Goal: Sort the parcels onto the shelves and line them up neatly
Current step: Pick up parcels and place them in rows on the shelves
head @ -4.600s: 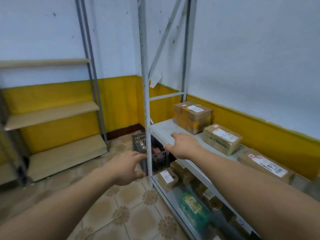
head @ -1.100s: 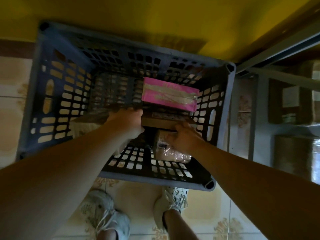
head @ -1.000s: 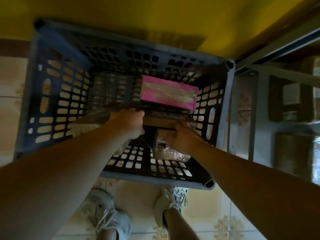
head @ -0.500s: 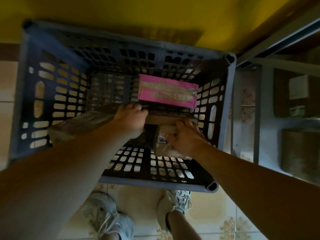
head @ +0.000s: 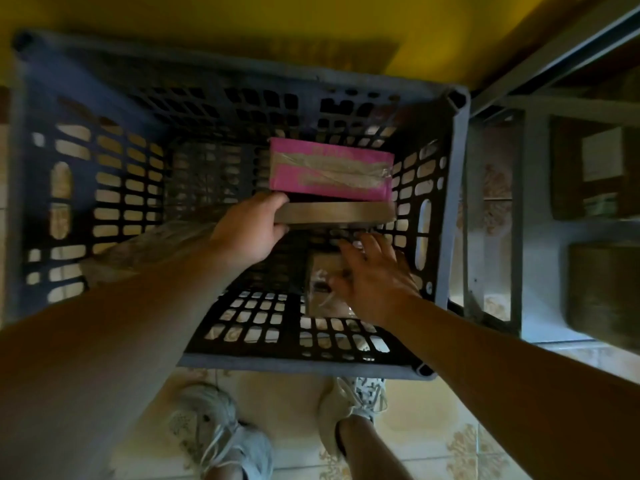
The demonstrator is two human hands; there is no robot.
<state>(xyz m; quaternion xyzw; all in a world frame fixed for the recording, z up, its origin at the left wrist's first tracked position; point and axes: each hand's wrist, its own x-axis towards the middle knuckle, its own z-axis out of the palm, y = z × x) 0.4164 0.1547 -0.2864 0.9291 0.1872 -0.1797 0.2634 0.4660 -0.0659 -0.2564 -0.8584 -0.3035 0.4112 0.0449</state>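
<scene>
Crate (head: 453, 209): dark blue-grey lattice. Parcel (head: 330, 169): pink, clear tape. Wall (head: 242, 19): yellow. Floor tiles (head: 433, 431): cream, brown floral motif.

the person's arms are bare to the picture's edge, and so are the left hand (head: 249, 230) and right hand (head: 374, 275). on the feet are pale grey-white lace-up trainers: the left shoe (head: 221, 434) scuffed, with loose pale laces, the right shoe (head: 353, 400) speckled dark beside its laces. bare ankles rise from both.

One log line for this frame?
stage: picking from blue plastic crate | left hand: grips flat brown cardboard parcel | right hand: open over small taped parcel
</scene>
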